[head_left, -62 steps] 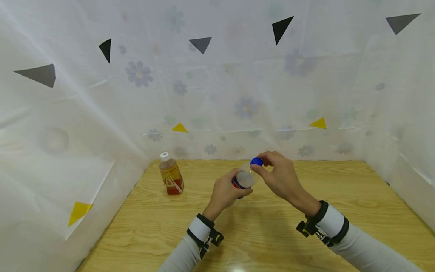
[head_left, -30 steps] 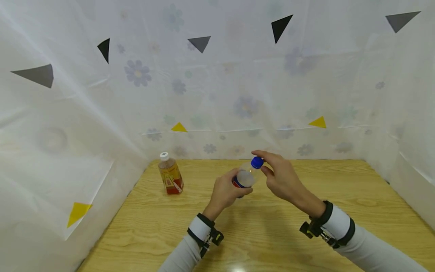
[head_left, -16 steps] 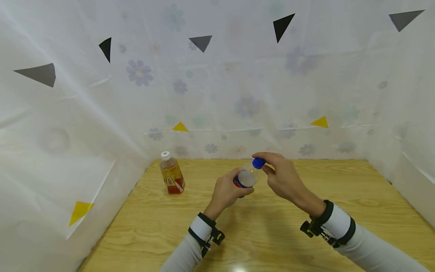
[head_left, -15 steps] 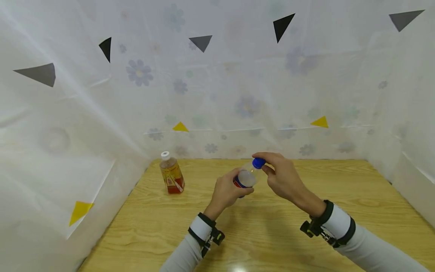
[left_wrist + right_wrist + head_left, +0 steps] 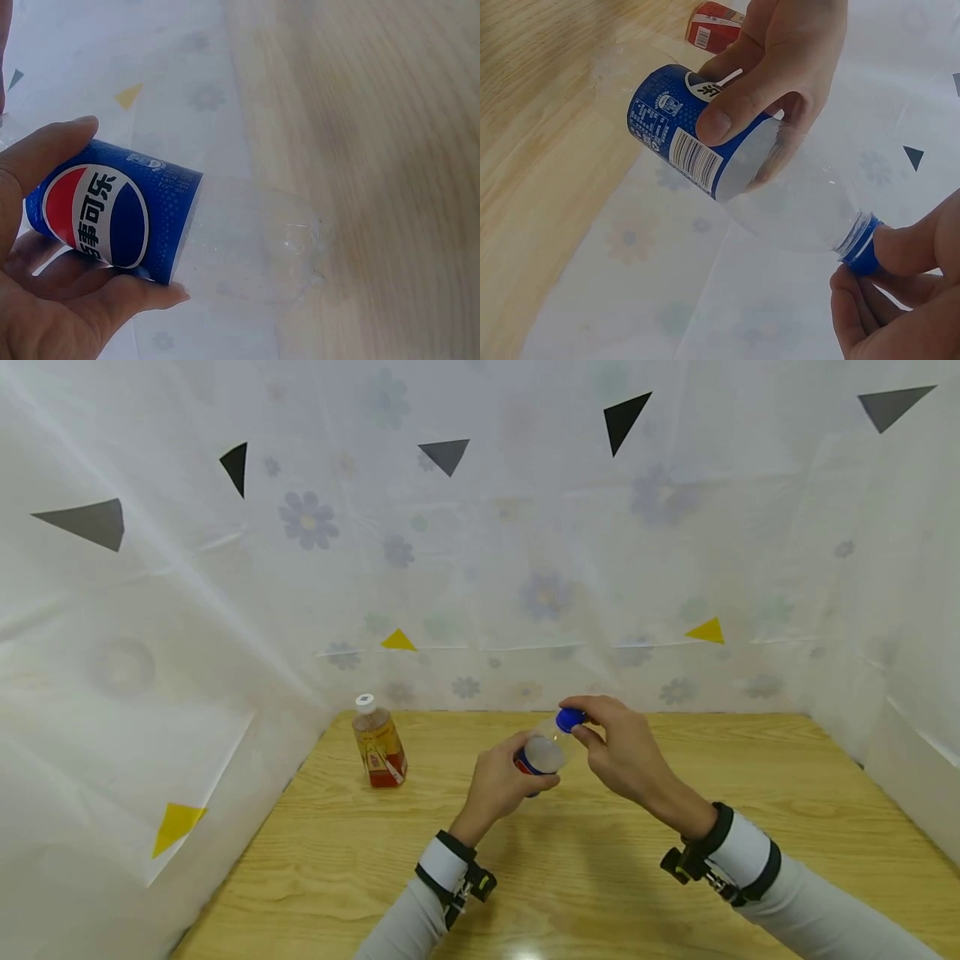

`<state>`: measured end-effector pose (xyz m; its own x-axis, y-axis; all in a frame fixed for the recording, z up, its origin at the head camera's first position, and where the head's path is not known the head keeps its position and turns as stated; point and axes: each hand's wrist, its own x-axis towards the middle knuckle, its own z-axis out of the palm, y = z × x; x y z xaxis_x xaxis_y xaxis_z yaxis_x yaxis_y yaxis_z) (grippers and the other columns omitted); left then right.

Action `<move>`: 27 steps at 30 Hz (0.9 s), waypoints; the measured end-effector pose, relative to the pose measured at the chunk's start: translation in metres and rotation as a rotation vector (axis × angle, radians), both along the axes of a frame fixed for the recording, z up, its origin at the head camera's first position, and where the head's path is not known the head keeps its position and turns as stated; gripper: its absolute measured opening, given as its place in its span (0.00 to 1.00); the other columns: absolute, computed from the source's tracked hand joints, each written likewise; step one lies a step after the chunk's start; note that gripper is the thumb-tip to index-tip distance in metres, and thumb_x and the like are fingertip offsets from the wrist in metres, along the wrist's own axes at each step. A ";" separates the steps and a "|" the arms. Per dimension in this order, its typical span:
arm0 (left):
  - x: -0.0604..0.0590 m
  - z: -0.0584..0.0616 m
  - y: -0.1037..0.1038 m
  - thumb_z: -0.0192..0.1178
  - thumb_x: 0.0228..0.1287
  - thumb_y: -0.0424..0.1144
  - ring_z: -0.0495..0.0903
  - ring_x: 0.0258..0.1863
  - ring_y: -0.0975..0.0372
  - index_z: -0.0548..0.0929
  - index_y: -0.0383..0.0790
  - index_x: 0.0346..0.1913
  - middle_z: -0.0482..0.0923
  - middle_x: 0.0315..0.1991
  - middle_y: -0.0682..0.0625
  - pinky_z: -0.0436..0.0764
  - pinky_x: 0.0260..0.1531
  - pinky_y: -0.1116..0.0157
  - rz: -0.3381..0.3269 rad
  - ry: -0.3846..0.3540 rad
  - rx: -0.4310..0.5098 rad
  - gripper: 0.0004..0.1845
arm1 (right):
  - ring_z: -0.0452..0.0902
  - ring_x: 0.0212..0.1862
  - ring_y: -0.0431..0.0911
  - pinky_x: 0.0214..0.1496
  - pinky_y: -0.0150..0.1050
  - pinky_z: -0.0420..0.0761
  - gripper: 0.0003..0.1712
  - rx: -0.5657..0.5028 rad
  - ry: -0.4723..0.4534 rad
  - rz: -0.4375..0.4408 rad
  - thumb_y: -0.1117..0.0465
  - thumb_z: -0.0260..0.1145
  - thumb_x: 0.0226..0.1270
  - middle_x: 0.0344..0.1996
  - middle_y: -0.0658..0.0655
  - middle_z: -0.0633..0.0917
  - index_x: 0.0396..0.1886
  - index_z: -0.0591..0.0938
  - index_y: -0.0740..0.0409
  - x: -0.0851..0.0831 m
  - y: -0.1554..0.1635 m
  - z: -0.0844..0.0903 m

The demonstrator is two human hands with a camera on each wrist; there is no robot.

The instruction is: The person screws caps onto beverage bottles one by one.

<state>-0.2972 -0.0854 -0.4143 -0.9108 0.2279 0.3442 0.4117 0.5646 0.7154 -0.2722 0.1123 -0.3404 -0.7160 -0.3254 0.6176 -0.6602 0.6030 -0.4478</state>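
Observation:
A clear empty plastic bottle point(image 5: 542, 753) point(image 5: 225, 236) point(image 5: 780, 187) with a blue Pepsi label hangs tilted above the wooden table point(image 5: 600, 877). My left hand point(image 5: 501, 783) point(image 5: 41, 300) point(image 5: 780, 52) grips it round the label. Its blue cap point(image 5: 569, 719) point(image 5: 862, 251) sits on the neck, and my right hand point(image 5: 626, 752) point(image 5: 900, 300) pinches the cap between thumb and fingers.
A small bottle of amber drink point(image 5: 378, 745) point(image 5: 714, 22) with a white cap stands upright at the table's far left. White flowered sheets point(image 5: 480, 552) with coloured triangles wall in the table at the back and both sides.
The right hand's fingers, lifted off the cap a second ago, have closed on it again. The bottle and left hand have hardly moved.

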 end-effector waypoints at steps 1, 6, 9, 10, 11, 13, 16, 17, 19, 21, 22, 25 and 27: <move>0.000 0.000 0.000 0.77 0.54 0.49 0.86 0.46 0.58 0.81 0.47 0.64 0.87 0.49 0.48 0.84 0.42 0.63 0.001 -0.001 0.001 0.33 | 0.84 0.50 0.59 0.50 0.56 0.83 0.18 -0.004 0.000 -0.002 0.72 0.65 0.69 0.51 0.65 0.85 0.58 0.82 0.65 0.000 0.000 0.000; 0.000 -0.001 0.001 0.78 0.53 0.50 0.86 0.46 0.58 0.80 0.47 0.64 0.87 0.49 0.48 0.84 0.42 0.63 0.002 -0.001 0.002 0.34 | 0.84 0.45 0.55 0.49 0.56 0.83 0.14 -0.030 -0.004 -0.019 0.67 0.69 0.68 0.44 0.62 0.86 0.52 0.83 0.65 -0.001 0.001 0.000; 0.000 -0.001 0.001 0.78 0.54 0.49 0.86 0.46 0.58 0.80 0.47 0.64 0.87 0.49 0.48 0.84 0.42 0.63 0.002 0.000 0.002 0.34 | 0.84 0.43 0.53 0.48 0.55 0.83 0.13 -0.038 -0.002 -0.030 0.65 0.70 0.68 0.41 0.60 0.86 0.50 0.84 0.63 -0.003 0.002 0.000; 0.000 -0.001 0.001 0.77 0.54 0.49 0.86 0.46 0.58 0.80 0.47 0.64 0.87 0.49 0.48 0.84 0.42 0.63 0.001 0.001 0.001 0.34 | 0.84 0.43 0.52 0.48 0.54 0.83 0.13 -0.041 0.003 -0.030 0.65 0.71 0.68 0.40 0.59 0.86 0.50 0.84 0.63 -0.003 0.002 0.000; 0.000 0.000 0.001 0.77 0.54 0.50 0.86 0.46 0.58 0.80 0.47 0.64 0.87 0.49 0.48 0.84 0.41 0.64 0.001 0.000 0.000 0.34 | 0.84 0.42 0.52 0.47 0.54 0.83 0.12 -0.044 0.006 -0.031 0.65 0.71 0.67 0.40 0.59 0.86 0.49 0.84 0.63 -0.003 0.003 0.000; 0.000 0.000 0.002 0.77 0.54 0.50 0.86 0.45 0.58 0.81 0.47 0.63 0.87 0.49 0.48 0.83 0.41 0.64 -0.001 0.001 -0.002 0.33 | 0.84 0.41 0.51 0.47 0.53 0.83 0.12 -0.050 0.013 -0.033 0.65 0.71 0.67 0.38 0.58 0.86 0.48 0.84 0.62 -0.003 0.003 -0.001; 0.000 0.000 0.002 0.77 0.54 0.50 0.86 0.45 0.58 0.81 0.48 0.63 0.87 0.48 0.49 0.83 0.41 0.64 -0.004 0.002 -0.004 0.33 | 0.83 0.41 0.50 0.46 0.53 0.83 0.12 -0.053 0.010 -0.037 0.65 0.72 0.67 0.37 0.57 0.86 0.48 0.85 0.62 -0.003 0.004 -0.001; 0.000 0.000 0.002 0.77 0.54 0.50 0.86 0.45 0.58 0.81 0.48 0.63 0.87 0.48 0.49 0.83 0.41 0.64 -0.004 0.002 -0.002 0.33 | 0.83 0.41 0.50 0.46 0.53 0.83 0.12 -0.051 0.004 -0.039 0.64 0.72 0.67 0.37 0.57 0.86 0.48 0.84 0.62 -0.003 0.004 -0.001; 0.000 0.000 0.002 0.77 0.54 0.50 0.86 0.45 0.58 0.81 0.48 0.63 0.87 0.48 0.49 0.83 0.41 0.64 -0.005 0.002 -0.003 0.33 | 0.83 0.41 0.50 0.46 0.52 0.82 0.12 -0.046 -0.009 -0.045 0.63 0.71 0.68 0.38 0.57 0.86 0.48 0.84 0.61 -0.003 0.003 -0.001; 0.000 -0.001 0.001 0.77 0.54 0.50 0.86 0.45 0.58 0.81 0.48 0.63 0.87 0.48 0.49 0.83 0.41 0.64 -0.005 0.003 -0.003 0.33 | 0.83 0.42 0.51 0.46 0.53 0.82 0.12 -0.040 -0.021 -0.047 0.63 0.70 0.69 0.39 0.57 0.86 0.49 0.84 0.61 -0.002 0.003 -0.001; 0.000 -0.001 0.001 0.77 0.54 0.51 0.86 0.45 0.58 0.81 0.48 0.63 0.87 0.48 0.49 0.83 0.40 0.64 -0.004 0.002 -0.004 0.33 | 0.82 0.42 0.51 0.46 0.52 0.81 0.12 -0.038 -0.025 -0.049 0.62 0.70 0.69 0.39 0.57 0.86 0.49 0.84 0.61 -0.001 0.003 -0.001; 0.001 -0.001 0.000 0.77 0.54 0.51 0.86 0.45 0.58 0.81 0.48 0.63 0.87 0.48 0.49 0.83 0.40 0.63 0.000 -0.001 -0.007 0.33 | 0.82 0.43 0.51 0.47 0.52 0.81 0.12 -0.032 -0.034 -0.050 0.62 0.70 0.70 0.40 0.58 0.86 0.50 0.84 0.62 0.000 0.002 -0.001; 0.001 -0.001 -0.001 0.77 0.54 0.51 0.86 0.46 0.57 0.81 0.48 0.64 0.87 0.49 0.48 0.84 0.41 0.62 0.002 -0.004 -0.011 0.33 | 0.82 0.43 0.51 0.48 0.53 0.82 0.13 -0.028 -0.043 -0.046 0.62 0.69 0.70 0.40 0.58 0.86 0.51 0.84 0.62 0.000 0.001 0.000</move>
